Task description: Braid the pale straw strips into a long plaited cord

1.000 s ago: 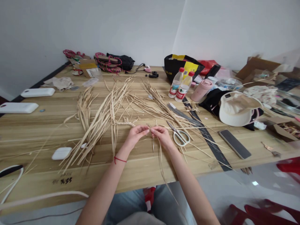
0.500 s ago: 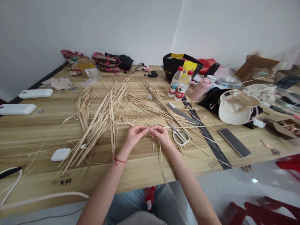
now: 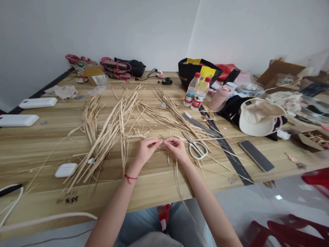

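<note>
My left hand (image 3: 148, 148) and my right hand (image 3: 176, 147) meet fingertip to fingertip above the wooden table (image 3: 151, 195). Both are pinched on a small piece of straw, mostly hidden by the fingers. A long thin straw strand (image 3: 177, 181) hangs from beneath my right hand over the table's front edge. Just behind my left hand lies a braided straw piece (image 3: 137, 134). White-handled scissors (image 3: 197, 150) rest right of my right hand, and a thin pointed metal tool (image 3: 168, 159) lies between my wrists.
Loose straw bundles (image 3: 115, 120) spread to the left, with more straw (image 3: 172, 116) behind my hands. Two bottles (image 3: 197, 96), a pink cup (image 3: 220, 97), a cap (image 3: 259, 116) and a phone (image 3: 256, 156) are on the right. A white case (image 3: 66, 170) lies at left.
My fingertips have shifted very slightly against each other, still pinched together. The view has moved a little, and the other things lie as before.
</note>
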### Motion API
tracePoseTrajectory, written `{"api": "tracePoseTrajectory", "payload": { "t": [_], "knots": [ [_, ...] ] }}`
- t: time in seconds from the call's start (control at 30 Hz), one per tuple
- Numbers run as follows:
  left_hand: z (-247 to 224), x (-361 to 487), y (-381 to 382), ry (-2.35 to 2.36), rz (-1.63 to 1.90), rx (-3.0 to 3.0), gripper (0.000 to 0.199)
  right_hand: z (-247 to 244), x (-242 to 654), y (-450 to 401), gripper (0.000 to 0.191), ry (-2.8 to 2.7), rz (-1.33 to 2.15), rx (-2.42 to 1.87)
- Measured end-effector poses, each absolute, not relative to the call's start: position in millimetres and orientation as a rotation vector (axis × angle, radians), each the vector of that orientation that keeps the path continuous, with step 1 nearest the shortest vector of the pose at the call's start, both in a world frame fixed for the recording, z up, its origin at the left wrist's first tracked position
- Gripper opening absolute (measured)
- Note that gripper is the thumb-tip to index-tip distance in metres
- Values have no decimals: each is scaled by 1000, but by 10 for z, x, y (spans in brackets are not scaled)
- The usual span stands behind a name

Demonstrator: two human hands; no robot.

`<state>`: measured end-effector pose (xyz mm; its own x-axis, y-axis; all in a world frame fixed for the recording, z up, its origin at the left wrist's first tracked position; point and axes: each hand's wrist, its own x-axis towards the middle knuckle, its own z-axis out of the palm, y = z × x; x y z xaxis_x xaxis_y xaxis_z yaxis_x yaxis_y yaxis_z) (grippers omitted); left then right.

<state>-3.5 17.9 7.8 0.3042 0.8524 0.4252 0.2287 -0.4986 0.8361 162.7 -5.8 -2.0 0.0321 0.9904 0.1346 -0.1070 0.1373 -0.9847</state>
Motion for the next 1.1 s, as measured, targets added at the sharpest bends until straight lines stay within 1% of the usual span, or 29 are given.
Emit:
{"api": "tracePoseTrajectory", "payload": {
  "t": [0.13,0.27,0.4,0.53,0.63,0.87,1.0,1.1],
  "knots": [
    [131,-57,131,967,1240,2323,16,-45,1622,-57,20,-1190,1112,-1045],
    [132,-53,96,1031,1297,2472,14,-76,1614,-58,18,-1230,1083,-1045],
    [98,-34,100,1079,1312,2292,14,-84,1613,-58,18,-1236,1071,-1043],
    [43,-48,162,1017,1147,1852,20,-64,1617,-57,21,-1229,1090,-1050],
    [2,-74,219,953,1065,1703,22,-52,1617,-60,23,-1228,1101,-1054],
    [-29,-84,248,953,1061,1662,23,-40,1609,-68,20,-1220,1104,-1039],
    [2,-86,237,1066,1163,1832,16,-38,1607,-66,21,-1212,1093,-1043],
    [29,-94,237,1072,1188,1945,16,-52,1611,-59,22,-1208,1103,-1048]
  ]
}}
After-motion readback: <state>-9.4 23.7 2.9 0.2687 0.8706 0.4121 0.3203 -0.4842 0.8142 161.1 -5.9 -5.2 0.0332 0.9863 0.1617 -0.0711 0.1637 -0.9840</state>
